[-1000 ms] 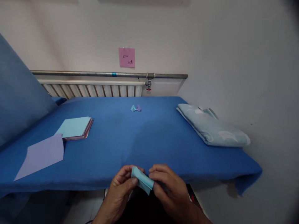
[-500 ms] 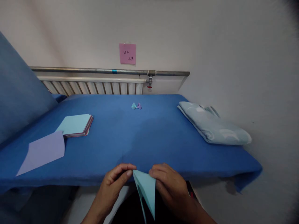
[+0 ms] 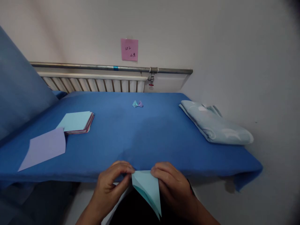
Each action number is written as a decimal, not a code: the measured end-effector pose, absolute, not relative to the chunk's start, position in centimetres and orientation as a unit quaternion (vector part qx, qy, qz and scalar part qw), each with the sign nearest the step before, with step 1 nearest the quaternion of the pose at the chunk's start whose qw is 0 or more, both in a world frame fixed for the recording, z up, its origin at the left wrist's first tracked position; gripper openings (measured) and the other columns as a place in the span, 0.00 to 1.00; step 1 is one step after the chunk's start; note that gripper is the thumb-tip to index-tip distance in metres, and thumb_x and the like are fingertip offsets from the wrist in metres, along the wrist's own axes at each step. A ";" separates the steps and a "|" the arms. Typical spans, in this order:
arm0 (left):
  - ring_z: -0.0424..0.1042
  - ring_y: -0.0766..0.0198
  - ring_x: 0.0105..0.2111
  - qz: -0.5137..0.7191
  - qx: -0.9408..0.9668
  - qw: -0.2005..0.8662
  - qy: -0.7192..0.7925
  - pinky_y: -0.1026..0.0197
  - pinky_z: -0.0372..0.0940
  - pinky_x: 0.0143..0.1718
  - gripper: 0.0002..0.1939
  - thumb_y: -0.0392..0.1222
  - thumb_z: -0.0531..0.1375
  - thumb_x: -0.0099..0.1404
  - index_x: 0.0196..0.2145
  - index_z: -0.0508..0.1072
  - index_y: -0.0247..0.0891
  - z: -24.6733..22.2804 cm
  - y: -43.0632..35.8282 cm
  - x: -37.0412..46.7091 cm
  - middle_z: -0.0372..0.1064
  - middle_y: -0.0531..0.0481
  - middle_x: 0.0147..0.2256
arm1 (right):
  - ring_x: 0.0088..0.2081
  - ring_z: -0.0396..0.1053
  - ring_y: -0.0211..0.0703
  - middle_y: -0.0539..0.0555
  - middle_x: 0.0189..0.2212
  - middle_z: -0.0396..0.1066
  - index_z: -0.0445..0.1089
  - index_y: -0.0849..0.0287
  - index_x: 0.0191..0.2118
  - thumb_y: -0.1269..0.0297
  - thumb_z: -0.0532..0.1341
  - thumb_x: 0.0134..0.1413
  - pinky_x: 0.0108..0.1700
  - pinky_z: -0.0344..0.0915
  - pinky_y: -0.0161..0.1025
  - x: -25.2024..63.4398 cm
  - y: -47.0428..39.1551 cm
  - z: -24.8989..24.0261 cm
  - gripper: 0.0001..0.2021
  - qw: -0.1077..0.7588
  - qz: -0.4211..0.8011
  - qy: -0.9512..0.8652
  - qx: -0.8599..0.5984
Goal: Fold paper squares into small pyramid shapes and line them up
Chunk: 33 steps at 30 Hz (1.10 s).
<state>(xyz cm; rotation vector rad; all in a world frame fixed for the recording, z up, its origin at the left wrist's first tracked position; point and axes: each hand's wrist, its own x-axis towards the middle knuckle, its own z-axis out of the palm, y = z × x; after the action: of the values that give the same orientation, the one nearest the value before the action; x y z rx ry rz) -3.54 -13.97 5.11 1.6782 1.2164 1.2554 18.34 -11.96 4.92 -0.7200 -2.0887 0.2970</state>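
A folded light-blue paper (image 3: 150, 189) hangs between my two hands at the front edge of the blue-covered surface. My left hand (image 3: 112, 184) pinches its upper left corner between thumb and forefinger. Closed on the upper right corner is my right hand (image 3: 172, 184), its thumb hidden. The paper's layers stand slightly apart along the lower left side, and its pointed end faces down.
A stack of coloured paper (image 3: 76, 122) and a loose purple sheet (image 3: 44, 148) lie at the left. A small blue and purple folded piece (image 3: 137, 104) lies near the back. A folded blanket (image 3: 213, 123) rests at the right.
The paper has turned so that more of its broad face shows, and its top edge is now nearly level. My left hand has shifted slightly left, its fingers more curled. The view has tilted slightly.
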 end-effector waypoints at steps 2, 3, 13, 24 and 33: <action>0.73 0.57 0.35 0.497 0.655 0.332 0.462 0.58 0.65 0.41 0.08 0.31 0.61 0.58 0.32 0.78 0.43 5.1 -14.1 -3.4 0.75 0.47 0.30 | 0.36 0.71 0.40 0.54 0.36 0.72 0.65 0.54 0.46 0.79 0.54 0.54 0.39 0.70 0.38 18.4 -12.1 4.9 0.16 0.440 0.116 -0.842 -0.290; 0.72 0.57 0.35 0.505 0.658 0.321 0.457 0.58 0.65 0.41 0.09 0.31 0.61 0.58 0.32 0.78 0.43 5.1 -14.2 -3.3 0.75 0.47 0.29 | 0.36 0.71 0.40 0.54 0.36 0.72 0.65 0.54 0.45 0.79 0.54 0.54 0.39 0.70 0.38 18.4 -12.1 4.9 0.16 0.441 0.116 -0.841 -0.290; 0.71 0.59 0.37 0.479 0.617 0.382 0.495 0.60 0.64 0.41 0.04 0.38 0.59 0.61 0.32 0.76 0.43 4.4 -14.0 -2.8 0.74 0.49 0.33 | 0.30 0.71 0.38 0.51 0.28 0.72 0.68 0.56 0.35 0.75 0.54 0.57 0.32 0.68 0.33 17.3 -12.3 5.1 0.09 0.485 0.250 -0.754 -0.366; 0.69 0.62 0.36 0.429 0.508 0.560 0.494 0.62 0.63 0.39 0.10 0.46 0.60 0.61 0.40 0.73 0.44 4.2 -13.9 -2.5 0.71 0.52 0.33 | 0.29 0.64 0.38 0.51 0.27 0.67 0.70 0.58 0.32 0.68 0.55 0.58 0.31 0.62 0.33 16.7 -12.1 4.0 0.07 0.439 0.388 -0.691 -0.423; 0.66 0.64 0.28 0.437 0.468 0.567 0.518 0.63 0.62 0.34 0.09 0.46 0.59 0.60 0.35 0.74 0.41 4.4 -13.5 -2.3 0.68 0.54 0.26 | 0.29 0.62 0.36 0.48 0.27 0.66 0.70 0.57 0.36 0.60 0.59 0.55 0.32 0.61 0.33 15.9 -11.7 2.3 0.07 0.420 0.573 -0.579 -0.400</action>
<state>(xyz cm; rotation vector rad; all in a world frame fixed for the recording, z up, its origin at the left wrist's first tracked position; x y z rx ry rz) -2.28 -13.50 4.37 1.1002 1.2179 1.0269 15.87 -11.66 2.31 -1.0037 -1.4502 1.4366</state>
